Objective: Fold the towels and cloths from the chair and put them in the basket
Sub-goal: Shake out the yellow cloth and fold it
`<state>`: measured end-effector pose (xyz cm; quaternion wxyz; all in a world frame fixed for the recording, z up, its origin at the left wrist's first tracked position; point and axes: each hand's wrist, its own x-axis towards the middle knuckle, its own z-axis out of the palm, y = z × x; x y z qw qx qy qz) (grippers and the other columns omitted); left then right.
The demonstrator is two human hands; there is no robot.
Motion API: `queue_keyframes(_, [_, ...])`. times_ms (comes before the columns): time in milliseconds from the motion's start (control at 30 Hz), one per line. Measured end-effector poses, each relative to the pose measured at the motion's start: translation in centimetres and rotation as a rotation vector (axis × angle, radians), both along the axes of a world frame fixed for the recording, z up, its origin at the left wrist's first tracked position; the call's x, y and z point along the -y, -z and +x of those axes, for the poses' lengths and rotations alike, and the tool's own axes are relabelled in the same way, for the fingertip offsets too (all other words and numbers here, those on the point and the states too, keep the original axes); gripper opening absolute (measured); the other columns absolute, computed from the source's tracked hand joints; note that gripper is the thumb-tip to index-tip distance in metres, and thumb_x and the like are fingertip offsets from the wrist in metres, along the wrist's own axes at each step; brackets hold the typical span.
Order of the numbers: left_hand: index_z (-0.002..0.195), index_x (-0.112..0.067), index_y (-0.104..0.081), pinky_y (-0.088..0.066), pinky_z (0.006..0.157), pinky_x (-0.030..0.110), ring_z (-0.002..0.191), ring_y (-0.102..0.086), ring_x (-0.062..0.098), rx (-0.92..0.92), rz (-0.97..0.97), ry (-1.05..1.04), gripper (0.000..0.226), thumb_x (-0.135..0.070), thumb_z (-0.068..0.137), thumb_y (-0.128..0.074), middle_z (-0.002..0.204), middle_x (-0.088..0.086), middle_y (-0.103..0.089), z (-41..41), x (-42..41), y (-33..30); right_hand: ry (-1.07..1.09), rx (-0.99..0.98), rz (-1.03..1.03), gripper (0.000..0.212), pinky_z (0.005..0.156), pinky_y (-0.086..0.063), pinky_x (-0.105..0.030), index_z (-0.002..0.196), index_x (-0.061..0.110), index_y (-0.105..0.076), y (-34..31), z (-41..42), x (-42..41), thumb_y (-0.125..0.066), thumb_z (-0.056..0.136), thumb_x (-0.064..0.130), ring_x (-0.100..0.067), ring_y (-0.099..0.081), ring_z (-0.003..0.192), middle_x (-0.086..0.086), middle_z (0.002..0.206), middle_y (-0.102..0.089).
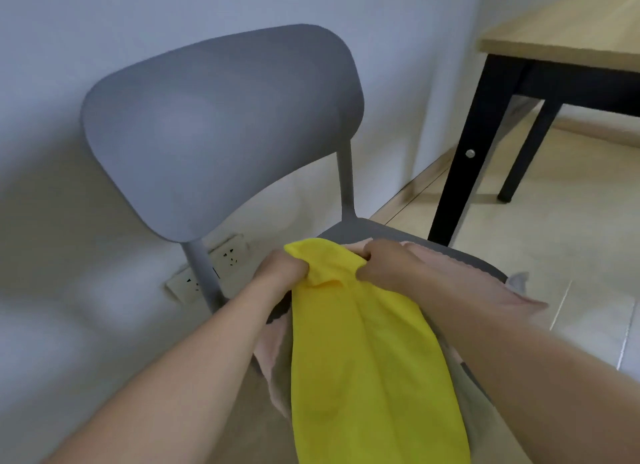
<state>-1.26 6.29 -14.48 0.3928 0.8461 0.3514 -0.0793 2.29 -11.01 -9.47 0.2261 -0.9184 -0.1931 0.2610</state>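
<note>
A yellow cloth [363, 359] hangs down in front of the grey chair [221, 127]. My left hand [280, 273] grips its top edge on the left, and my right hand [384, 264] grips the same edge on the right, close together above the seat. Beneath the yellow cloth a pale pink towel [485, 290] lies spread over the seat, draping off its left and right sides. A bit of grey cloth [519, 280] pokes out at the seat's right edge. No basket is in sight.
The chair stands against a white wall with power sockets [228, 255] low behind it. A wooden table with black legs [460, 158] stands to the right on the pale tiled floor [554, 221].
</note>
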Motion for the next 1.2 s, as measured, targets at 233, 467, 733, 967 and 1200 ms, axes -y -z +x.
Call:
queue_keyframes(233, [0.069,-0.014,-0.049,-0.044,0.055,0.028,0.066,-0.051,0.024,0.348,0.054,0.082,0.013,-0.002,0.074,-0.053,0.074,0.008,-0.053,-2.2,0.7,-4.7,0.194,-0.07,0.432,0.006,0.056,-0.04,-0.029,0.084,0.013,-0.057,-1.4,-4.5,2.7,-0.055,0.079,0.016,-0.017,-0.048,0.064,-0.003,0.074,-0.05])
queue_keyframes(467, [0.08,-0.01,-0.059,-0.056,0.06,0.027,0.067,-0.06,0.017,0.496,-0.294,0.296,0.027,0.013,0.084,-0.045,0.077,0.008,-0.062,-9.6,2.4,-14.3,0.364,-0.467,0.833,0.043,0.082,-0.053,-0.044,0.108,0.004,-0.065,-9.0,-13.2,7.1,-0.048,0.07,0.008,-0.033,-0.062,0.082,-0.017,0.096,-0.066])
queue_keyframes(733, [0.077,-0.013,-0.054,-0.047,0.067,0.033,0.072,-0.05,0.021,0.672,-0.218,0.505,0.028,0.012,0.081,-0.043,0.077,0.008,-0.053,-18.4,4.5,-24.4,0.411,-0.532,0.893,0.04,0.065,-0.05,-0.032,0.081,0.01,-0.066,-14.9,-21.9,8.5,-0.041,0.097,0.037,-0.019,-0.066,0.056,-0.006,0.066,-0.068])
queue_keyframes(967, [0.072,-0.017,-0.046,-0.031,0.06,0.028,0.069,-0.037,0.015,0.692,-0.033,0.523,0.024,0.005,0.082,-0.045,0.071,0.001,-0.042,-22.5,4.5,-28.9,0.24,-0.488,0.796,0.028,0.075,-0.058,-0.033,0.112,0.003,-0.066,-18.4,-25.2,9.3,-0.058,0.087,0.011,-0.025,-0.069,0.091,-0.014,0.11,-0.069])
queue_keyframes(1200, [0.062,-0.016,-0.03,-0.018,0.05,0.026,0.058,-0.024,0.015,0.56,0.269,0.406,0.03,0.002,0.085,-0.04,0.066,0.001,-0.028,-24.2,2.7,-31.0,0.532,0.004,0.79,0.025,0.06,-0.049,-0.029,0.116,0.002,-0.061,-22.4,-24.2,10.5,-0.059,0.093,0.014,-0.021,-0.062,0.076,-0.013,0.098,-0.067])
